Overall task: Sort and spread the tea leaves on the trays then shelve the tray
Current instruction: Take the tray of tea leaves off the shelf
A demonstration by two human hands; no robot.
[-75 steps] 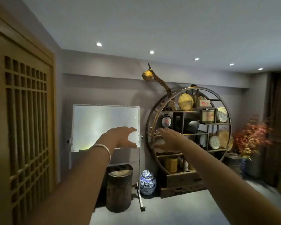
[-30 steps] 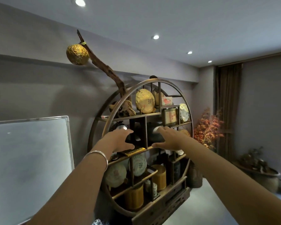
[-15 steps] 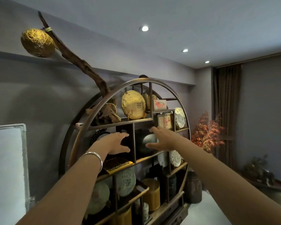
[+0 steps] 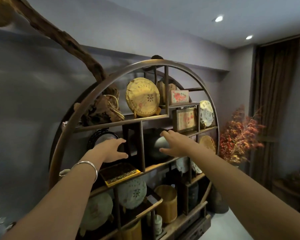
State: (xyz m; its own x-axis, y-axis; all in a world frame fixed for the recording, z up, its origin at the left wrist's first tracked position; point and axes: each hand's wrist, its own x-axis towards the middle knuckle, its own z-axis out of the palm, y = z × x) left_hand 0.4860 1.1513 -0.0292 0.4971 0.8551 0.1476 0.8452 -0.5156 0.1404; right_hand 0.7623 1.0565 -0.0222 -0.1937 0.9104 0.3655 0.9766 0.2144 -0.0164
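1. Approach complete: viewpoint closed in on round display shelf (image 4: 87,108) over the preceding seconds; whiteboard, in shot earlier, now out of view. Both arms kept outstretched throughout.
2. Tray (image 4: 120,173), yellow-rimmed and carrying dark tea leaves (image 4: 119,171), seated on middle shelf board at about 7 o'clock from shelf centre, front corner overhanging slightly. Judged: shelving step effectively reached or just finished; no sorting or spreading evident in this view.
3. Left hand (image 4: 111,149): fingers spread and relaxed, thumb out, gripping nothing. Positioned just above tray, at roughly 11 o'clock from it, apart from tray rim. Silver bangle (image 4: 87,166) on wrist.
4. Right hand (image 4: 173,144): fingers extended and loosely parted, holding nothing. Poised in front of dark round jar (image 4: 156,149) in centre compartment; contact with jar not determinable.
5. Surroundings: wrapped tea cake (image 4: 142,97) at 12 o'clock on upper board, further tea cakes below at 6 o'clock, red foliage (image 4: 239,135) at 3 o'clock beyond frame.
6. Risk, as judgement: overhanging tray corner could catch a withdrawing wrist.
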